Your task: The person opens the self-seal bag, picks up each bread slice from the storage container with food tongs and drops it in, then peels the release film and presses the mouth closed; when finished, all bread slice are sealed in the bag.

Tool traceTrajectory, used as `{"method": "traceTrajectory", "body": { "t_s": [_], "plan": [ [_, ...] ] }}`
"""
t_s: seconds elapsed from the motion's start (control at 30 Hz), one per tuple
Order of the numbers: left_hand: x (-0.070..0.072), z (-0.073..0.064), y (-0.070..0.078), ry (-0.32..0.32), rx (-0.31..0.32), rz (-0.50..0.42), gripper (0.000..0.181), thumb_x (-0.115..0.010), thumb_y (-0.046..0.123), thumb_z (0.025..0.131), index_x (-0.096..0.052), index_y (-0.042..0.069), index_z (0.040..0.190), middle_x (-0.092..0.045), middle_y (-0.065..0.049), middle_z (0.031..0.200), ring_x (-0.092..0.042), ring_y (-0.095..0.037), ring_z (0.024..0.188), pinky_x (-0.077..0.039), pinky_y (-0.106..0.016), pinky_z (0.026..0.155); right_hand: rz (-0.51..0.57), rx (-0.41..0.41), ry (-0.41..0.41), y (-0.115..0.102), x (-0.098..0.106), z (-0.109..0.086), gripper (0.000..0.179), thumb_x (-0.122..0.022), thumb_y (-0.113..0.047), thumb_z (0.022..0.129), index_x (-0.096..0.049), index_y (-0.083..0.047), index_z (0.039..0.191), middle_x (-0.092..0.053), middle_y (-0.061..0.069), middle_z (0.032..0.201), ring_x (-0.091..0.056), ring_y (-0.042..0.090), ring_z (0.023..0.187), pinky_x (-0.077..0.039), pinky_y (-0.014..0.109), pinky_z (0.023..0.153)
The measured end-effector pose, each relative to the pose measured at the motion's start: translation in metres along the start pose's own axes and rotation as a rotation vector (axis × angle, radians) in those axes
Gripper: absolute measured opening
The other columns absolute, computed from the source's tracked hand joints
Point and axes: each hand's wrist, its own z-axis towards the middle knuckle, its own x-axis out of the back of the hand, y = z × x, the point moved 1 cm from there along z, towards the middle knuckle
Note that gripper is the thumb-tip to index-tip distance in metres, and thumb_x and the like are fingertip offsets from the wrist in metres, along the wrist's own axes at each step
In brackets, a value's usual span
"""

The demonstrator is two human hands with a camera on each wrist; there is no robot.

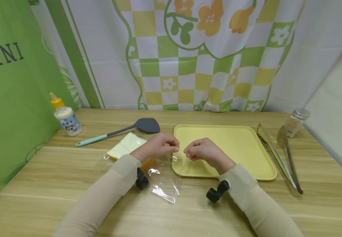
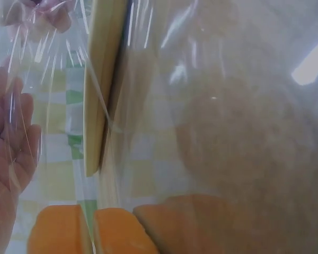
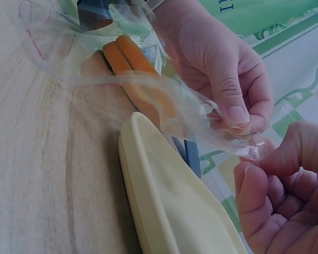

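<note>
A clear plastic bag (image 1: 165, 184) holds white bread slices (image 1: 128, 144) with orange-brown crusts, and its loose end spreads to the right over the table. My left hand (image 1: 162, 146) pinches the edge of the bag's mouth between thumb and fingers. Just to its right, my right hand (image 1: 200, 151) pinches the same film; in the right wrist view the fingertips of both hands nearly meet there. Bread crusts (image 3: 135, 69) show through the film in that view. Beneath the hands lies the left part of a yellow tray (image 1: 230, 138).
Behind the bread lies a spatula (image 1: 147, 125) with a turquoise handle. A squeeze bottle (image 1: 67, 117) with a yellow cap stands at the back left. To the tray's right are metal tongs (image 1: 289, 158) and a lidded clear jar (image 1: 296, 121). A checked curtain (image 1: 188, 75) hangs behind the table.
</note>
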Motion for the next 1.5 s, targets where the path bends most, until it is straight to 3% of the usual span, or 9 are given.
{"method": "traceTrajectory", "body": {
  "t_s": [0.23,0.43,0.6,0.77,0.9,1.2,1.5],
  "plan": [
    [-0.001,0.0,-0.002,-0.002,0.012,-0.033,0.006,-0.064,0.012,0.087,-0.066,0.006,0.084,-0.062,-0.002,0.081,-0.049,-0.009,0.07,-0.042,-0.023,0.065,0.021,0.01,-0.022,0.0,0.001,-0.003,0.023,-0.057,0.0,0.082,-0.063,0.014,0.099,-0.065,-0.001,0.07,-0.059,0.009,0.066,-0.053,0.026,0.066],
    [0.0,-0.001,-0.001,0.022,0.068,-0.06,0.005,-0.064,0.01,0.087,-0.065,0.006,0.086,-0.064,-0.001,0.079,-0.049,-0.009,0.07,-0.041,-0.022,0.064,0.015,0.134,-0.081,0.001,0.008,-0.006,0.031,-0.057,-0.002,0.087,-0.057,0.012,0.114,-0.065,0.001,0.079,-0.061,0.011,0.072,-0.054,0.028,0.07],
    [0.002,0.0,-0.001,0.023,0.064,-0.064,0.005,-0.064,0.01,0.087,-0.065,0.005,0.086,-0.062,-0.001,0.078,-0.049,-0.009,0.07,-0.041,-0.021,0.065,-0.04,0.245,-0.156,-0.003,0.012,-0.009,0.03,-0.056,-0.001,0.087,-0.058,0.013,0.114,-0.067,0.013,0.086,-0.061,0.012,0.077,-0.054,0.029,0.073],
    [0.002,0.001,-0.002,0.018,0.064,-0.055,0.005,-0.065,0.01,0.087,-0.066,0.006,0.086,-0.062,-0.001,0.079,-0.049,-0.01,0.071,-0.041,-0.022,0.065,-0.132,0.282,-0.157,-0.005,0.014,-0.009,0.026,-0.061,-0.004,0.087,-0.062,0.011,0.108,-0.065,0.025,0.101,-0.062,0.01,0.08,-0.053,0.029,0.075],
    [0.002,0.002,-0.001,0.012,0.074,-0.059,0.005,-0.065,0.011,0.086,-0.066,0.006,0.086,-0.063,-0.001,0.08,-0.05,-0.01,0.071,-0.042,-0.022,0.066,-0.19,0.302,-0.164,-0.004,0.015,-0.009,0.027,-0.064,-0.007,0.086,-0.064,0.009,0.108,-0.066,0.023,0.102,-0.063,0.01,0.081,-0.053,0.028,0.076],
    [0.002,0.003,-0.001,0.012,0.1,-0.066,0.005,-0.066,0.011,0.086,-0.067,0.006,0.086,-0.064,-0.001,0.078,-0.05,-0.009,0.07,-0.042,-0.021,0.064,-0.201,0.363,-0.212,-0.005,0.014,-0.011,0.025,-0.061,-0.004,0.088,-0.061,0.01,0.108,-0.064,0.025,0.1,-0.062,0.009,0.082,-0.053,0.03,0.076],
    [0.001,0.003,-0.001,0.007,0.105,-0.076,0.006,-0.066,0.011,0.086,-0.067,0.006,0.085,-0.065,-0.001,0.081,-0.051,-0.009,0.072,-0.043,-0.021,0.066,-0.274,0.37,-0.15,-0.004,0.012,-0.01,0.009,-0.062,-0.004,0.086,-0.066,0.002,0.092,-0.065,0.005,0.081,-0.058,0.012,0.072,-0.05,0.027,0.07]
  ]
}}
